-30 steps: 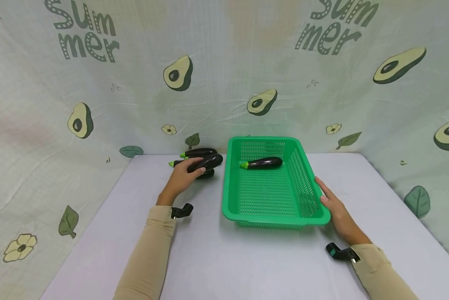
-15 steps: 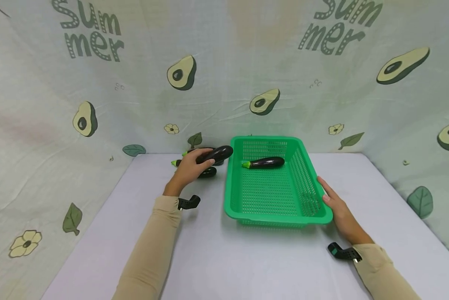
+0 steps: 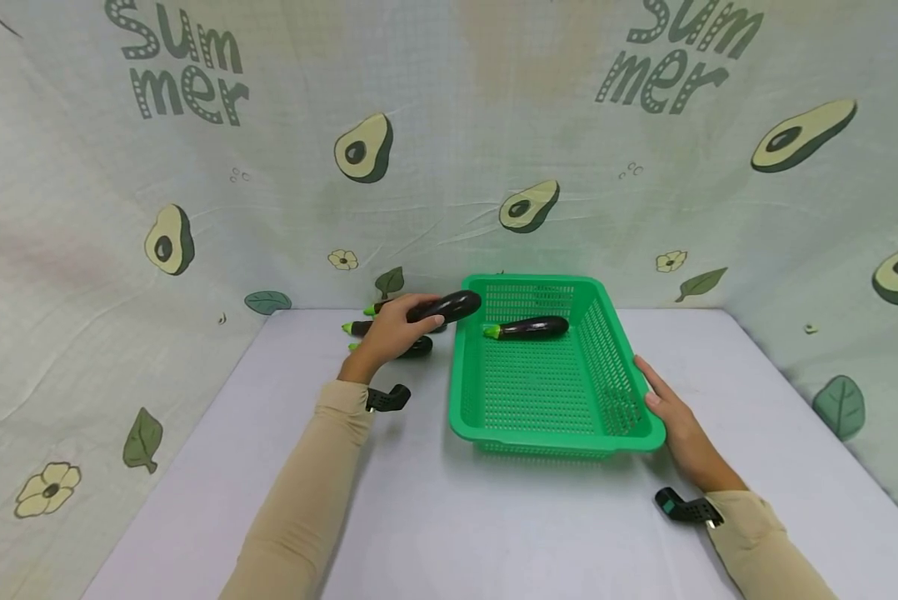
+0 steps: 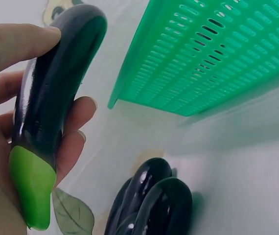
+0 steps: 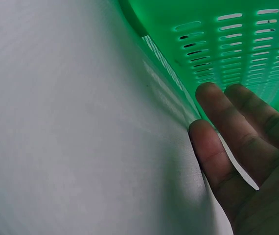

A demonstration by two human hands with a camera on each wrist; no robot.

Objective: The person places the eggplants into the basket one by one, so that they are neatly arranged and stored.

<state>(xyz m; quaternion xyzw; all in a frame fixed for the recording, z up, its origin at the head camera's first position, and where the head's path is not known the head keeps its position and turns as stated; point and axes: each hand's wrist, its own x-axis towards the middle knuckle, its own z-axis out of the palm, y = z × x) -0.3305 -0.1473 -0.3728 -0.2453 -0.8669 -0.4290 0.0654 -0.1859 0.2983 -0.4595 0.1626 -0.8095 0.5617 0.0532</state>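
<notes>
My left hand [image 3: 391, 335] grips a dark purple eggplant [image 4: 56, 83] with a green stem end, raised beside the basket's left rim. In the left wrist view, the thumb lies on one side of it and the fingers curl round the other. Below that hand several more eggplants [image 4: 164, 205] lie together on the table, partly hidden by the hand in the head view. My right hand [image 3: 681, 429] rests against the right side of a green plastic basket [image 3: 554, 440], its fingers [image 5: 227, 122] fairly straight near the slotted wall. One eggplant [image 3: 531, 327] lies inside the basket.
The basket stands on a white-covered table [image 3: 509, 525]. Behind the table hangs a cloth [image 3: 434, 125] printed with avocados, leaves and lettering. A black wrist device [image 3: 389, 398] sits on the left wrist, and another wrist device [image 3: 685, 507] on the right.
My left hand has lifted the eggplant from the pile and carried it right, to the basket's left rim. The right hand has stayed at the basket's side.
</notes>
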